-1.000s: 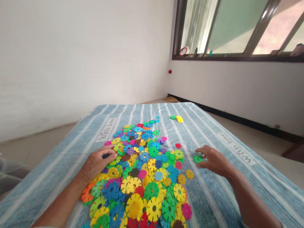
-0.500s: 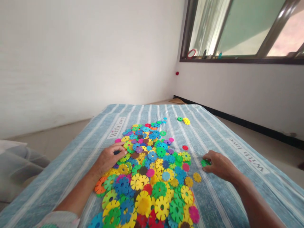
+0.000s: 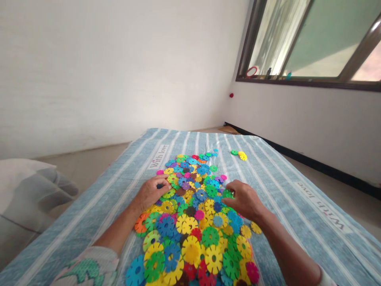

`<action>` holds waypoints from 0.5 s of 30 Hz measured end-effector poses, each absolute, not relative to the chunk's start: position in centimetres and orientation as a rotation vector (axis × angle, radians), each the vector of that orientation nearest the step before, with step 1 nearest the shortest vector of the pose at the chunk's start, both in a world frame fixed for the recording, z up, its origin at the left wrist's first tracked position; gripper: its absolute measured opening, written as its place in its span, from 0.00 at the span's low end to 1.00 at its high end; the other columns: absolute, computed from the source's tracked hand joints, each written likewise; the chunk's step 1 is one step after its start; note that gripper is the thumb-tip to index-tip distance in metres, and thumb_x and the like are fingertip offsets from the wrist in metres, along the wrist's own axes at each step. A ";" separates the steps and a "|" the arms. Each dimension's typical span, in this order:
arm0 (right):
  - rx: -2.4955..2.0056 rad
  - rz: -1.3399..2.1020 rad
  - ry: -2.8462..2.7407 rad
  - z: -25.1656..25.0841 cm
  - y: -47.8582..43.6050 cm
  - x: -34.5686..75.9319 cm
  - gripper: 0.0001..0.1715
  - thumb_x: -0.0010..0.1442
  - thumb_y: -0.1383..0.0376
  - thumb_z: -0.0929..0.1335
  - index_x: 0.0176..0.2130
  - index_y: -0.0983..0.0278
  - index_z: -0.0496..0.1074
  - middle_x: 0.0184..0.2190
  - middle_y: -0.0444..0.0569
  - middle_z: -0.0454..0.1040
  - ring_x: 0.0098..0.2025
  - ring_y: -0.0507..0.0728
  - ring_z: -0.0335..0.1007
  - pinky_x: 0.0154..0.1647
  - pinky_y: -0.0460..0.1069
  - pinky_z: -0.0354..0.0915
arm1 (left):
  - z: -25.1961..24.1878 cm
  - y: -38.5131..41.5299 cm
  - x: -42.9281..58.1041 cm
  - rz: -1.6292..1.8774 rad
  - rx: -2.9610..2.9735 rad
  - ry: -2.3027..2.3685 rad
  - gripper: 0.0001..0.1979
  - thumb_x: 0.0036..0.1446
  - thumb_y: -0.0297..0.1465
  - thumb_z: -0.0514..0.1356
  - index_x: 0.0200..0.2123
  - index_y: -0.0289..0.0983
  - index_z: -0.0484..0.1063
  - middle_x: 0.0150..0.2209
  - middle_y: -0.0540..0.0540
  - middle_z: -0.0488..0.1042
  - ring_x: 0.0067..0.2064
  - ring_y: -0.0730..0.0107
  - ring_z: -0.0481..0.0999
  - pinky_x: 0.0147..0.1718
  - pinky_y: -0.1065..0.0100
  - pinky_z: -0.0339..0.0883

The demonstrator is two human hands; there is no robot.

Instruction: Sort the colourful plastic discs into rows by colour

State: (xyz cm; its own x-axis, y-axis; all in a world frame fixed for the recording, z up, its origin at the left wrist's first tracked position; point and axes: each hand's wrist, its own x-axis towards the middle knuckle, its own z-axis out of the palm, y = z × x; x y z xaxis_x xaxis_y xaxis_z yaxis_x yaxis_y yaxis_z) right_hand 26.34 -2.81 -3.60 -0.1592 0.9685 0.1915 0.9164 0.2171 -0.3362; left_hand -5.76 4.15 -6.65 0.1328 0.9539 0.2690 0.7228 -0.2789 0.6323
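A long heap of colourful plastic snowflake discs [image 3: 190, 224], notched around their rims, is spread over the striped bedcover. My left hand [image 3: 153, 192] rests at the heap's left edge, thumb and forefinger curled together on a yellow-green snowflake disc [image 3: 173, 178]. At the heap's right edge is my right hand [image 3: 242, 198], its thumb and fingers closed around a green snowflake disc [image 3: 228, 194] that the hand partly covers. Discs beneath the right hand are hidden.
A green disc [image 3: 234, 152] and yellow discs [image 3: 242, 156] lie apart at the far right of the bedcover [image 3: 285, 190]. White translucent fabric [image 3: 32, 186] hangs at the left. Behind stand a white wall [image 3: 119, 67] and a window [image 3: 315, 39].
My right hand has moved left, from the bare cloth to the heap's edge, with the green snowflake disc. My left hand stays by the same discs. The view has shifted slightly left.
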 end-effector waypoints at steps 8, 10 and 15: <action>-1.866 0.113 -2.268 -3.6 -0.3 21.7 0.15 0.53 0.60 0.68 0.41 0.63 0.73 0.41 0.52 0.75 0.42 0.59 0.71 0.35 0.47 0.57 | -7.0 3.9 -5.7 0.935 2.066 1.591 0.17 0.45 0.47 0.58 0.23 0.40 0.76 0.50 0.41 0.77 0.52 0.54 0.75 0.55 0.58 0.63; -1.902 0.114 -2.301 -3.7 -0.2 21.5 0.16 0.54 0.58 0.68 0.41 0.63 0.73 0.41 0.53 0.75 0.42 0.60 0.71 0.35 0.48 0.57 | -7.2 3.9 -5.7 0.940 2.062 1.592 0.15 0.46 0.45 0.58 0.23 0.40 0.76 0.50 0.42 0.77 0.52 0.54 0.75 0.55 0.58 0.63; -1.919 0.121 -2.415 -3.7 0.1 21.6 0.18 0.54 0.58 0.68 0.43 0.63 0.74 0.42 0.54 0.74 0.42 0.60 0.71 0.35 0.48 0.57 | -7.3 3.9 -5.7 0.937 2.060 1.581 0.13 0.46 0.42 0.58 0.23 0.40 0.75 0.49 0.41 0.77 0.51 0.55 0.75 0.55 0.58 0.63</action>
